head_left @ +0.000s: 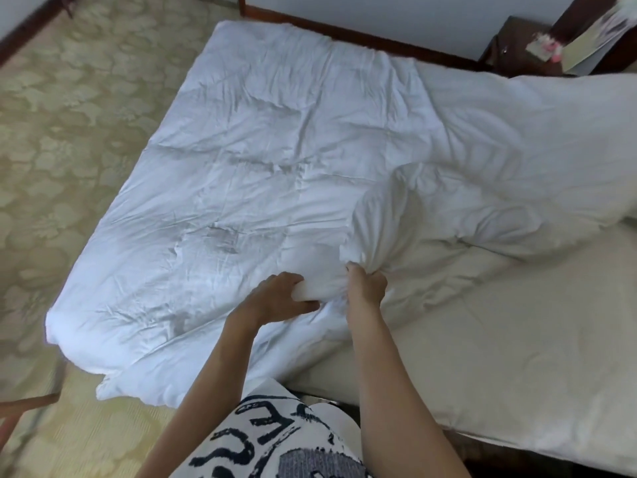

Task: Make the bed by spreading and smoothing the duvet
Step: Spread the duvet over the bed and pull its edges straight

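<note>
A view from a person's head, looking down over a bed. A white, wrinkled duvet [275, 160] covers the left and far parts of the bed, its near-left corner hanging over the bed's edge above the floor. To the right and near, the cream bed sheet [499, 339] lies bare, with the duvet's edge running diagonally across it toward the far right.

Both bare arms reach forward from the bottom of the view to the middle of the bed. The left hand [279, 298] has its grip clenched around a thick fold of the duvet, fingers curled over the top and thumb underneath. Just beside it to the right, the right hand [367, 284] is clenched on a gathered bunch of the same duvet, and the fabric fans out from that fist in tight creases toward the far right. A raised hump of duvet stands just beyond the right hand.

The person's white top [275, 443] with dark blue markings shows at the bottom centre. The floor on the left is a beige carpet [69, 132] with a pale leaf-like pattern. At the far right corner stands a dark wooden nightstand [517, 53], partly cut off, with blurred light-coloured items on it that cannot be identified. A dark wooden skirting board [344, 29] runs along the far wall behind the bed.
</note>
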{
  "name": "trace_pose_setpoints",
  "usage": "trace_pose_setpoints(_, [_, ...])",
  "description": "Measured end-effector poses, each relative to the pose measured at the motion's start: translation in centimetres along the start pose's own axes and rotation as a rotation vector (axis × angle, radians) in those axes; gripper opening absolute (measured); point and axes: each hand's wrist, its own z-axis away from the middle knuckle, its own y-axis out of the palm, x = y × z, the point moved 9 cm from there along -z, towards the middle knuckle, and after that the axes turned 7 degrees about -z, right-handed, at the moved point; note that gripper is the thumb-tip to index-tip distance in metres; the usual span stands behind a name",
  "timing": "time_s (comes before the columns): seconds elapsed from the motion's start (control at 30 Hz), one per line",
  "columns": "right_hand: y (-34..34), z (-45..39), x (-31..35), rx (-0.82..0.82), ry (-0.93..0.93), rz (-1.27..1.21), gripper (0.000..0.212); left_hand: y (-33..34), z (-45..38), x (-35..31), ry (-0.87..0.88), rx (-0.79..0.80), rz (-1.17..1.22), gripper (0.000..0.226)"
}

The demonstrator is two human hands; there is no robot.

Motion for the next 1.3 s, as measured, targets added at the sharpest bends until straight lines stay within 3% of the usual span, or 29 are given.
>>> trace_pose_setpoints(0.07, [-3.1, 0.7, 0.1, 0.020, -0.017, -0.002, 0.041, 1.7, 1.9, -1.8, 0.003, 0.002, -0.004, 0.072])
trace_pose_setpoints(0.23, [-10.2, 1.8, 0.0, 0.048, -0.064, 0.117, 0.034, 6.2, 7.2, -6.2, 0.019, -0.006, 0.014, 0.030])
trace_pose_setpoints(0.5, [-20.8, 4.6, -4.1, 0.170, -0.107, 0.258, 0.039, 14.9, 16.6, -8.7, -0.035, -0.090, -0.058, 0.037])
trace_pose_setpoints(0.67, [-25.4, 6.6, -6.7, 0.209, -0.143, 0.307, 0.031, 18.7, 20.4, -9.0, -0.016, -0.119, -0.154, 0.045])
trace_pose_setpoints(0.83, [-31.3, 9.0, -7.6, 0.205, -0.237, 0.325, 0.018, 24.3, 23.4, -10.4, 0.071, 0.077, -0.222, 0.043])
trace_pose_setpoints(0.9, [-33.8, 10.1, -7.7, 0.219, -0.300, 0.329, 0.006, 26.0, 24.7, -11.4, 0.125, 0.154, -0.116, 0.045])
trace_pose_setpoints(0.97, [-36.1, 11.4, -8.1, 0.233, -0.331, 0.308, 0.011, 26.3, 25.1, -13.0, 0.143, 0.140, 0.223, 0.062])
trace_pose_setpoints(1.03, [-38.1, 12.9, -8.9, 0.260, -0.336, 0.311, 0.008, 26.7, 24.5, -15.0, 0.118, 0.090, 0.501, 0.062])
trace_pose_setpoints(1.13, [-40.3, 14.0, -10.4, 0.314, -0.326, 0.348, 0.008, 27.6, 22.5, -18.8, 0.047, -0.013, 0.615, 0.059])
trace_pose_setpoints(1.3, [-41.8, 13.5, -11.4, 0.416, -0.315, 0.364, 0.015, 31.0, 19.8, -21.9, -0.132, 0.124, 0.982, 0.099])
